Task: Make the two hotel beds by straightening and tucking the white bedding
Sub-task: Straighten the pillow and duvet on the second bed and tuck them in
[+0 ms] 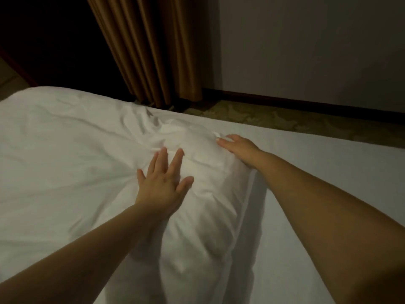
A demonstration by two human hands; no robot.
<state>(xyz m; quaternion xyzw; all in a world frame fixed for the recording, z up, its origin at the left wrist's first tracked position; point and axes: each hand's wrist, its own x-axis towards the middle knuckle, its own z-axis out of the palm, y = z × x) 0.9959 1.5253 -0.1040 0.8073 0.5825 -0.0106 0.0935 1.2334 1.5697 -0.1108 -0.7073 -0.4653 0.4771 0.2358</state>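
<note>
duvet (pixel 76 150): white cloth, matt, soft, heavily creased | sheet (pixel 328 163): white cloth, matt, smooth and flat | curtain (pixel 149 47): brown cloth, pleated, faint sheen | wall (pixel 306 40): pale, matt, smooth | carpet (pixel 274 116): patterned, matt pile | skirting (pixel 306 102): dark, smooth, material unclear

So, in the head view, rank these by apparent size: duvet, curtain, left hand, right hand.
Duvet, largest.
Curtain.
Left hand and right hand: left looks bigger, but it is nearer and spread flat, so I won't rank them.
</note>
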